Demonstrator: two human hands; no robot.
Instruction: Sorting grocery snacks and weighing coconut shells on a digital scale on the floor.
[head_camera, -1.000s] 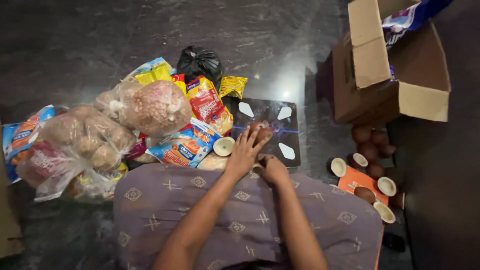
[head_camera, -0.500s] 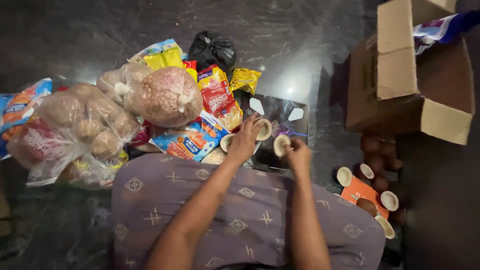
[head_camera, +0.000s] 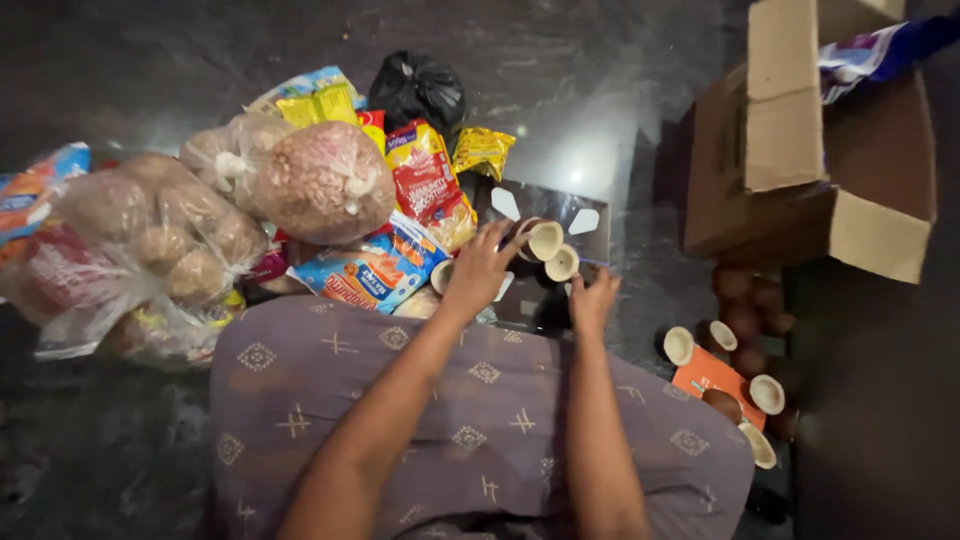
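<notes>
From the head view, the left hand (head_camera: 478, 268) pinches one small clay lamp (head_camera: 541, 239) by its rim above the dark glass scale (head_camera: 580, 222), and the right hand (head_camera: 594, 297) grips a second clay lamp (head_camera: 562, 263) just beside it. These little cups look light, stiff and brittle, so a gentle rim-and-base pinch seems safest.

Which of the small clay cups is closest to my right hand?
The cream-lined clay cup just above your right hand, over the dark tray. The cup beside it sits at your left hand; the rest lie by the orange card.
</notes>
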